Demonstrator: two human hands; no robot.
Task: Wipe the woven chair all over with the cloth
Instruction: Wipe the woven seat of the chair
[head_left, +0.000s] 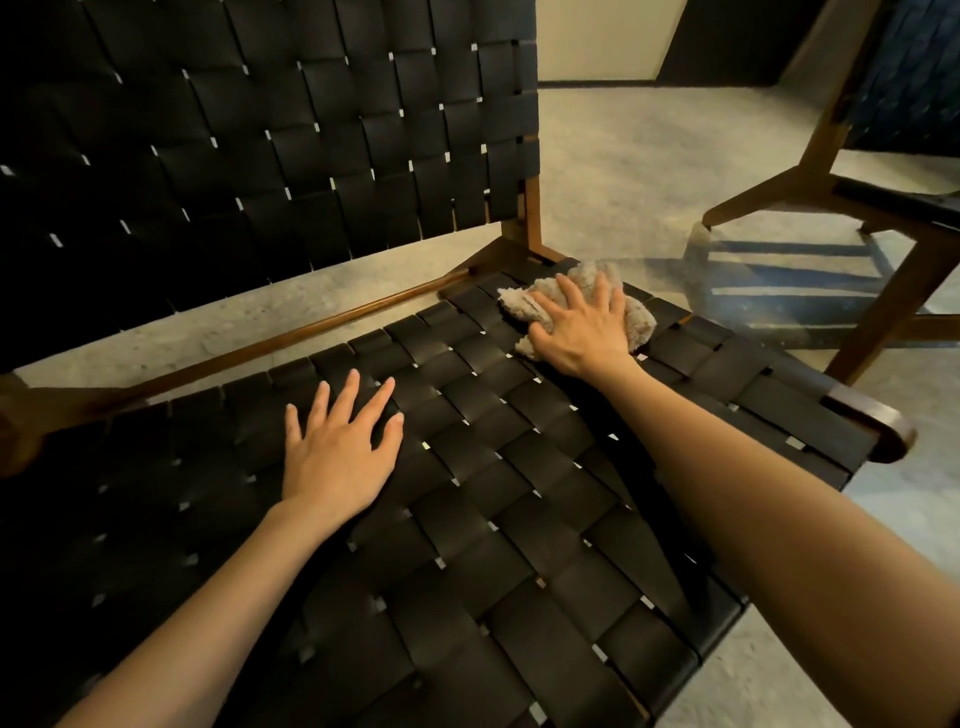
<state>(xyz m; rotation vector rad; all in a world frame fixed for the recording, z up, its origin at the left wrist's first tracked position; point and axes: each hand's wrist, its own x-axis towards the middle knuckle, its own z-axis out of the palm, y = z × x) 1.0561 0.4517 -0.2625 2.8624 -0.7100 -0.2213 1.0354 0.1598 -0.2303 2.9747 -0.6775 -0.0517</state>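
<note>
The woven chair (519, 493) fills the view, with a black strap seat, a black strap backrest and a brown wooden frame. A fluffy beige cloth (636, 317) lies bunched at the seat's far right corner, beside the rear post. My right hand (582, 327) presses flat on the cloth with fingers spread and straight. My left hand (340, 447) rests flat on the middle of the seat, fingers spread, holding nothing.
A second wooden chair (857, 218) stands close on the right, its legs over the grey concrete floor (623, 171). The seat's rounded wooden front corner (883, 421) juts out on the right. A pale wall and dark panel lie behind.
</note>
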